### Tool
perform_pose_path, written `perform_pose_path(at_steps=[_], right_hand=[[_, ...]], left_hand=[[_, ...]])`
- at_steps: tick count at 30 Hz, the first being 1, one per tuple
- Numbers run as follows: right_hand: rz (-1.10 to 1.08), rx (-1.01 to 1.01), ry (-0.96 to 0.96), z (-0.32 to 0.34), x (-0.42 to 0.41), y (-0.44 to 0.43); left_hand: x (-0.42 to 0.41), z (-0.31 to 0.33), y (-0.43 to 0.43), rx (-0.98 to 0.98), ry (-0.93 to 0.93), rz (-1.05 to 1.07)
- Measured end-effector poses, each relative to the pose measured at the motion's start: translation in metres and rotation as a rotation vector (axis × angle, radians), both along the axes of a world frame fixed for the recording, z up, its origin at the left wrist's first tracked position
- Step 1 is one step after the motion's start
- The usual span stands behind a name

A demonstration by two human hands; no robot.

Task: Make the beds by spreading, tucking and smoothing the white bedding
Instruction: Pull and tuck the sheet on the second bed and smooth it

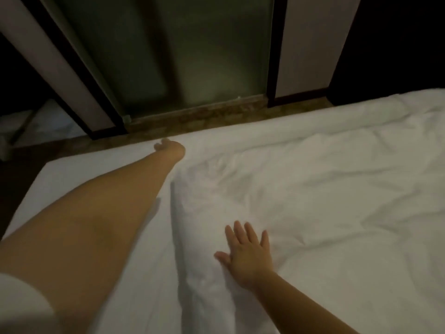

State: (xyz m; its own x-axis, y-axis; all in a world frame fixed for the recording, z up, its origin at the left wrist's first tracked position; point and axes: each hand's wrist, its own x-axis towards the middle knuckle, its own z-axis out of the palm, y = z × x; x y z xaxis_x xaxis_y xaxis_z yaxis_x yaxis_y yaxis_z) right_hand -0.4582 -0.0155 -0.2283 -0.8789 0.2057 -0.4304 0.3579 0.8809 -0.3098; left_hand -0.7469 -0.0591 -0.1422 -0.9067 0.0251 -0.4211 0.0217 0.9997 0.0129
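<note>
The right hand [245, 253] lies flat on the white cover [325, 189]. Its fingers are straight and spread out, and it holds nothing. It presses down close to the cover's left edge. That edge makes a soft, puffy fold just left of this hand, and the fold runs away from it toward the left hand [171, 148]. To the right of the right hand, and past its fingertips, the cover is spread over the bed with lots of wrinkles.

The left hand is reached far out, well apart from the right hand, at the far side of the bed. It sits by the far corner of the cover. It is blurry, so I cannot tell if it holds the cover or only touches it.

Under the left arm, and to the left of it, lies the smooth sheet [72, 172]. Just past the left hand is the brown floor [204, 115]. Past that stands a dark green panel [192, 56]. A white sleeve [16, 302] shows at the near end of the left arm.
</note>
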Motion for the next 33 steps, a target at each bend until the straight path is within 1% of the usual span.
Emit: perform_pose_path(at_steps=[1,2,3,4,5,7,9,11,15,18,20,22,23,25,27,30,32,33], right_hand=[[0.005,-0.01,-0.018,-0.004,0.001,-0.005],[-0.01,0.003,-0.026,-0.006,0.004,-0.01],[-0.028,0.021,-0.018,-0.006,0.008,-0.016],[-0.048,0.028,-0.01,-0.006,0.011,-0.02],[-0.06,0.025,0.002,-0.005,0.014,-0.024],[-0.085,0.034,0.024,-0.001,0.022,-0.028],[-0.11,0.046,0.042,-0.002,0.036,-0.037],[-0.142,0.072,0.058,-0.004,0.054,-0.048],[-0.19,0.109,0.096,-0.003,0.102,-0.075],[-0.332,0.123,0.145,-0.011,0.152,-0.105],[-0.408,0.096,0.125,-0.014,0.188,-0.129],[-0.433,0.103,0.122,-0.018,0.221,-0.154],[-0.436,0.096,0.107,-0.021,0.237,-0.167],[-0.445,0.092,0.099,-0.03,0.266,-0.192],[-0.41,0.099,0.088,-0.043,0.289,-0.215],[-0.441,0.224,0.043,-0.065,0.303,-0.232],[-0.484,0.353,-0.055,-0.073,0.293,-0.239],[-0.531,0.382,-0.096,-0.073,0.286,-0.241]], left_hand=[[0.027,0.006,-0.005,0.14,0.009,0.098],[0.051,0.001,-0.012,0.205,-0.008,0.154],[0.066,-0.017,-0.028,0.311,0.004,0.194],[0.082,-0.034,-0.043,0.37,-0.01,0.218],[0.104,-0.053,-0.056,0.428,-0.057,0.273],[0.164,-0.088,-0.076,0.536,-0.216,0.388],[0.235,-0.104,-0.088,0.699,-0.356,0.511],[0.283,-0.119,-0.096,0.826,-0.421,0.615],[0.322,-0.128,-0.114,0.812,-0.44,0.612],[0.352,-0.127,-0.132,0.827,-0.515,0.571],[0.374,-0.123,-0.141,0.872,-0.565,0.548],[0.385,-0.131,-0.147,0.954,-0.585,0.594],[0.386,-0.14,-0.148,0.959,-0.58,0.598],[0.387,-0.145,-0.146,0.909,-0.57,0.548],[0.388,-0.14,-0.142,0.837,-0.492,0.503],[0.39,-0.143,-0.138,0.85,-0.458,0.412],[0.39,-0.149,-0.142,0.865,-0.452,0.326],[0.387,-0.149,-0.145,0.902,-0.461,0.301]])
